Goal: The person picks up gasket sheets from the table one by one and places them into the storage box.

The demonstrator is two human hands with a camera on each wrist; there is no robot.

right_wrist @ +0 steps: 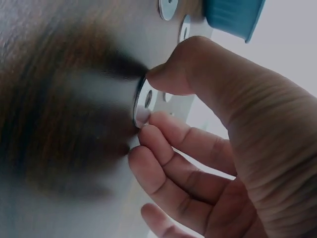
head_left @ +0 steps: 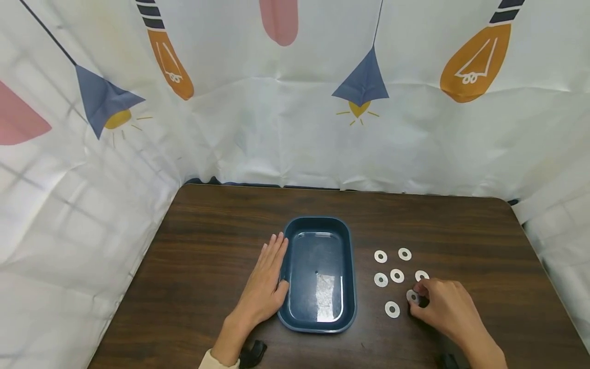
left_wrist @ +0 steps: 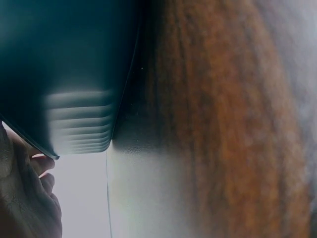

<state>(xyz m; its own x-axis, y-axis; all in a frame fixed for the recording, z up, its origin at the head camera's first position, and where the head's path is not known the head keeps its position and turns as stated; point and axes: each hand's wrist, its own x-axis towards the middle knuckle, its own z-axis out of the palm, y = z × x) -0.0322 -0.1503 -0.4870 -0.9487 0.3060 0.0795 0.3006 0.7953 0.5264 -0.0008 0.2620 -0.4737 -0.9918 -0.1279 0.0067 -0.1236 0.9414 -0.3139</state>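
A dark blue tray (head_left: 350, 266) lies on the brown wooden table (head_left: 212, 241), with nothing inside it. My left hand (head_left: 267, 279) rests flat on the table with straight fingers against the tray's left wall (left_wrist: 74, 74). Several white washers (head_left: 380, 256) lie to the right of the tray. My right hand (head_left: 440, 302) pinches one washer (right_wrist: 142, 101) between thumb and forefinger and tilts it up off the table at the near right of the group.
A white cloth printed with light bulbs (head_left: 295, 102) hangs behind the table and down both sides. The table's far edge runs along the cloth. Bare wood lies left of my left hand and beyond the tray.
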